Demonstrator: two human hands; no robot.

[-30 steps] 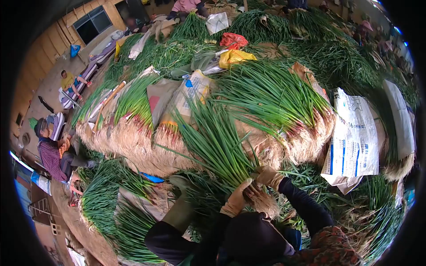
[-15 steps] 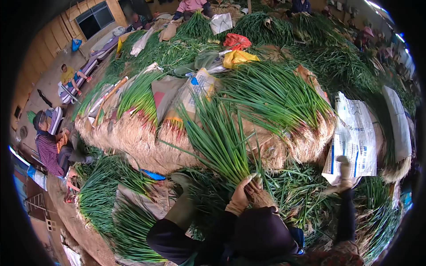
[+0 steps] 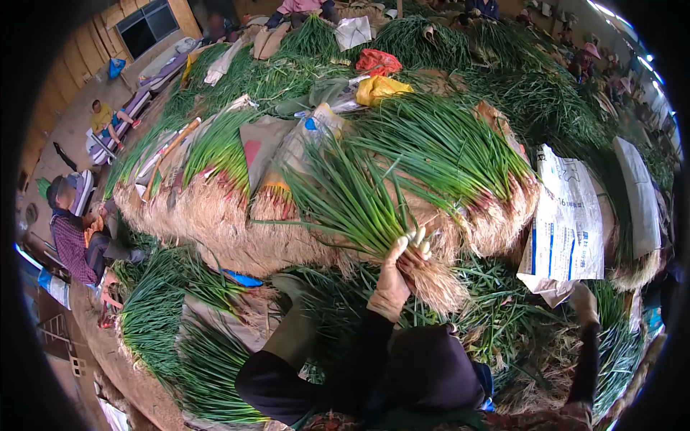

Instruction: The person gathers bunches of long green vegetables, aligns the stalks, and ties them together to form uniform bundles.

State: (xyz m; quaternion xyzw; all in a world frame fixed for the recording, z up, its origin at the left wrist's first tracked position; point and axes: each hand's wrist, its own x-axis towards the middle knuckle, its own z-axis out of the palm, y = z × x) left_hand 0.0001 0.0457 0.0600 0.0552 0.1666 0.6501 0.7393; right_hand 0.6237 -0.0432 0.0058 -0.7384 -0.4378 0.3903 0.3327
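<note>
As the left hand (image 3: 392,287) closes around a bunch of green onions (image 3: 363,212) near the root end, the right hand (image 3: 585,305) is stretched out well apart from it, at the lower edge of a white printed sack (image 3: 564,230); its fingers are partly hidden, and whether they hold anything cannot be told. The gripped bunch is tilted in front of a long bank of stacked onions (image 3: 460,154), its leaves fanning up and to the left, its straw-coloured roots (image 3: 435,284) pointing down and to the right above loose green leaves (image 3: 496,316). Atop the bank, a yellow bag (image 3: 383,90) lies near a red bag (image 3: 379,62), with more greens spread around them. A blue scrap (image 3: 242,278) lies below the bank's front. At left, a person in a checked top (image 3: 74,244) sits near the stack; farther back, another in yellow (image 3: 104,119) is also seated.
</note>
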